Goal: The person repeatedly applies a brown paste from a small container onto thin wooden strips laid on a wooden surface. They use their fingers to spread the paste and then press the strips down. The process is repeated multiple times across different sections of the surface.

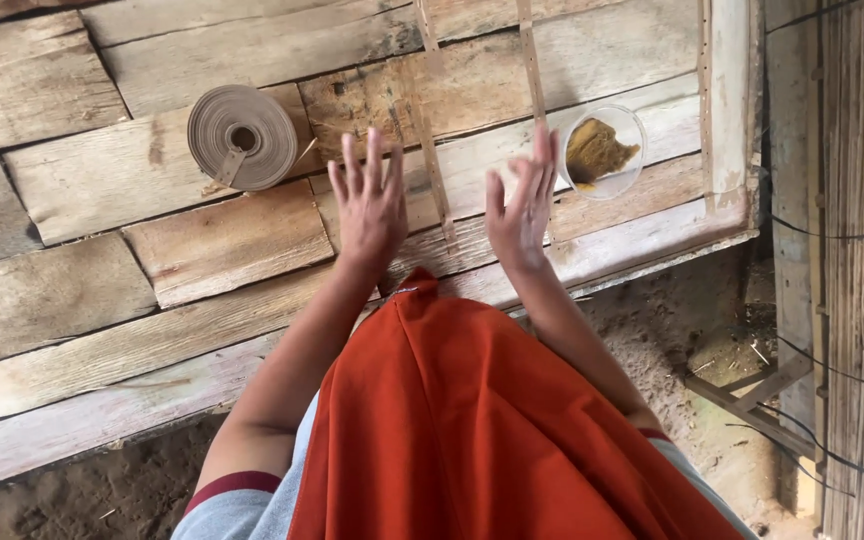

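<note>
**Two open hands flanking a long strip**

The left hand (370,205) and the right hand (520,205) are hovering over the plank surface (72,180), both empty, fingers (352,165) spread apart and pointing toward the far edge. Neither hand is gripping anything; whether the palms are touching the wood I cannot tell.

A thin tan strip (430,130) is lying between the two hands, its long axis running from the far edge toward the near edge, tilting slightly rightward as it nears the person. It is passing just beside the left hand's inner side, so the left hand is the nearer one. A second strip (529,60) is running almost parallel to it, coming down from the far edge and disappearing behind the right hand's fingertips.

Toward the far left, well apart from the left hand, a roll (242,137) of the same tan strip is lying on its side, its loose end hanging down. Just beside the right hand, near the surface's right edge, a clear bowl (602,150) is holding a brownish-yellow paste or powder. An orange cloth (472,410) is draping over the person's lap below the near edge.
</note>
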